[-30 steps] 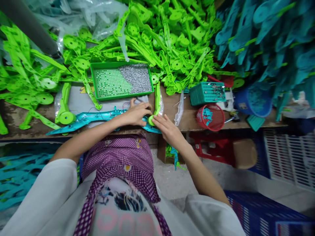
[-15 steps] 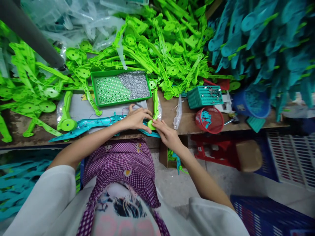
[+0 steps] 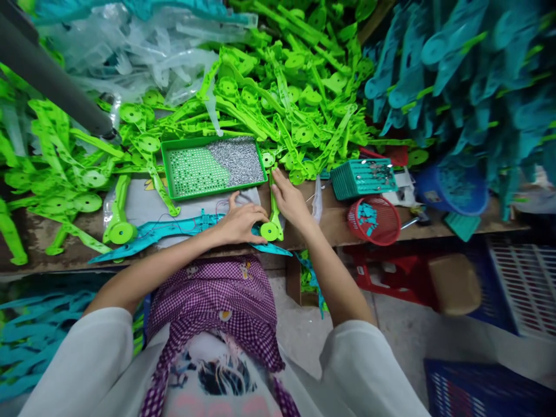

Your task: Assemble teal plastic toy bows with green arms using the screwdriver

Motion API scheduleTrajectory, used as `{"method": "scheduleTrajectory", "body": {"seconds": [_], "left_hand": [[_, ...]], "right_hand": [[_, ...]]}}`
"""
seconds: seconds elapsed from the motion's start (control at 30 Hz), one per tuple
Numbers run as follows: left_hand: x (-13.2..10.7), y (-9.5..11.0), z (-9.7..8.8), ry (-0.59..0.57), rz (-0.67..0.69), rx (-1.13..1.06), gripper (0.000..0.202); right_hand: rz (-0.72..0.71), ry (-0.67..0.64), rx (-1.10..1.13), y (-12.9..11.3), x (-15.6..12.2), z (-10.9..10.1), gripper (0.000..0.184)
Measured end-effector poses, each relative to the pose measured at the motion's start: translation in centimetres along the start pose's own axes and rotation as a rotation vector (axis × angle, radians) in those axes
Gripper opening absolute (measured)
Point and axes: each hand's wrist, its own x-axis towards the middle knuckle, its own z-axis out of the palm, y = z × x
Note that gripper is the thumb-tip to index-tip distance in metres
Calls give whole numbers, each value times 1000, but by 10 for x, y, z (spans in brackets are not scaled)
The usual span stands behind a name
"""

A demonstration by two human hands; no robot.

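Observation:
My left hand [image 3: 241, 223] lies over a long blue plastic part [image 3: 167, 230] near the table's front edge, its fingers curled around it. The left fingertips reach the round end of a green plastic arm [image 3: 270, 230]. Thin red wires run along the blue part, whose pointed right tip shows past the hand. My right hand [image 3: 290, 198] rests along the right side of the green arm, fingers stretched towards its upper end. Another green arm with a round end [image 3: 120, 231] lies by the blue part's left end.
A green perforated tray [image 3: 191, 194] with small metal pieces sits just beyond. Piled green parts [image 3: 304, 104] fill the back. At right are stacked teal trays [image 3: 362, 179], a red basket [image 3: 373, 226], a blue bucket [image 3: 454, 194] and hanging blue parts [image 3: 452, 52].
My right hand has moved up from the green arm's round end to its upper part. My left hand stays on the blue part. The whole view has shifted slightly.

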Motion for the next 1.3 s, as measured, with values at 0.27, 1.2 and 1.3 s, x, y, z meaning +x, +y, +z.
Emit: {"method": "scheduleTrajectory", "body": {"seconds": [0.27, 1.2, 1.3], "left_hand": [[0, -5, 4, -18, 41, 24, 37], [26, 19, 6, -14, -343, 35, 30], [20, 20, 7, 21, -308, 46, 27]], "right_hand": [[-26, -12, -110, -2, -8, 0, 51], [31, 29, -126, -13, -5, 1, 52], [53, 21, -111, -15, -6, 0, 51]]}}
